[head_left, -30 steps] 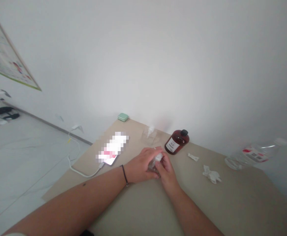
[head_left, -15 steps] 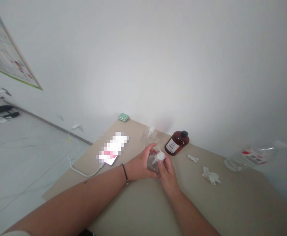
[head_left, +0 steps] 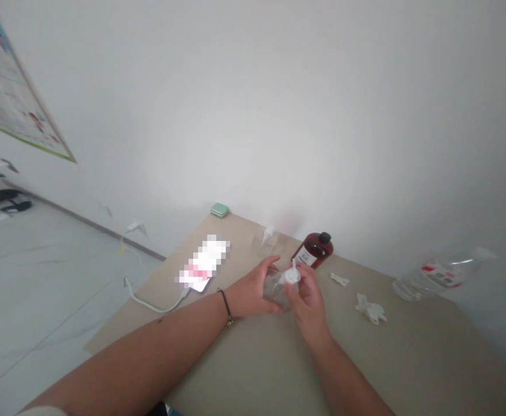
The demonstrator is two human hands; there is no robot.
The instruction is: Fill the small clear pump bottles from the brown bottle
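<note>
A small clear square bottle (head_left: 273, 289) is held over the table by my left hand (head_left: 249, 292), whose thumb and fingers wrap round its sides. White foam or residue seems to coat its inside. At the bottle's top sits a white pump head (head_left: 292, 276), pinched between the thumb and fingers of my right hand (head_left: 311, 303). Whether its collar is tight on the neck I cannot tell. Just behind my right hand stands a brown bottle (head_left: 316, 248) with a white label and black cap. A second clear pump bottle (head_left: 265, 240) is by the wall.
A phone (head_left: 203, 263) lies left on the table (head_left: 244, 358), its white cable (head_left: 152, 306) running off the edge. A green case (head_left: 219, 210) is at the back corner. Crumpled tissue (head_left: 370, 309), a small white scrap (head_left: 339, 279) and a clear plastic bottle (head_left: 435, 277) are on the right.
Both hands have shifted slightly right with the clear bottle. My right hand's fingers have moved higher round the pump head, and its nozzle now points more upward.
</note>
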